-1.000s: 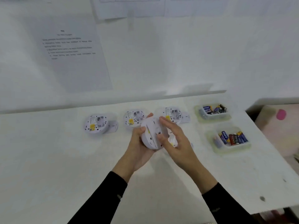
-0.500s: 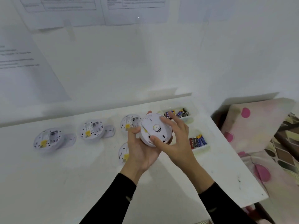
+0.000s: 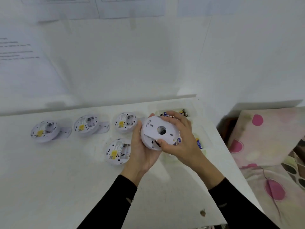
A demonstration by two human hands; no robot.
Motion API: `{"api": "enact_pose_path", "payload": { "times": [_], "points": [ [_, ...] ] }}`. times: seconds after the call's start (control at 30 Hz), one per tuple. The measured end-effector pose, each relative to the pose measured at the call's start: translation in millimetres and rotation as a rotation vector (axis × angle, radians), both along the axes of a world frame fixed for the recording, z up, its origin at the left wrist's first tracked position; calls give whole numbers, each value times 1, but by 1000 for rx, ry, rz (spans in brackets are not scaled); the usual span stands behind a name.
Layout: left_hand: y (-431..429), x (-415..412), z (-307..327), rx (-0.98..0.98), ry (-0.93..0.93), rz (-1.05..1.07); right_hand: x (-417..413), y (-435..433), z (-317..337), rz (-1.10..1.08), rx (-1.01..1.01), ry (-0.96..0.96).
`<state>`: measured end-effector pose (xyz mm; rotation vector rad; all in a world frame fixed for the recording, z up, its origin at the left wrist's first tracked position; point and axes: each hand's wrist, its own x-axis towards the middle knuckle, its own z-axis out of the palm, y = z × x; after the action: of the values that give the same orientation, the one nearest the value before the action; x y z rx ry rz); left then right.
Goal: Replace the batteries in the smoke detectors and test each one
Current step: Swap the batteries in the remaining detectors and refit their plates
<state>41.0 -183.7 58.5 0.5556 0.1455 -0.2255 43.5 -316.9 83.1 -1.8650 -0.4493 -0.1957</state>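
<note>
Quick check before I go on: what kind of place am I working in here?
Probably a makeshift workbench in a home room: a white table against a wall with taped instruction sheets, smoke detectors laid out, and patterned bedding beside it.

Both arms wear long black sleeves, plain and close-fitting, ending at the wrists. The left sleeve carries a small pale mark or tear on its outer side, partway up the forearm, with a thin whitish outline. The right sleeve shows a similar small grey fleck near the cuff. The left hand and right hand are bare: no gloves, rings, watch or bracelet show. The fabric looks matte, without visible print or seam.
</note>
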Motion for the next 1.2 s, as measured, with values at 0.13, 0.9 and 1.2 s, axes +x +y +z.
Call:
{"api": "enact_pose_path", "payload": {
  "times": [0.13, 0.9, 1.2],
  "points": [
    [7, -3, -9, 60, 55, 81, -14, -14, -16, 3, -14, -69],
    [24, -2, -15, -38, 8, 150, -22, -4, -44, -5, -171, -292],
    [13, 4, -12, 9, -3, 222, 2, 12, -30, -193, -311, -278]
  ]
}}
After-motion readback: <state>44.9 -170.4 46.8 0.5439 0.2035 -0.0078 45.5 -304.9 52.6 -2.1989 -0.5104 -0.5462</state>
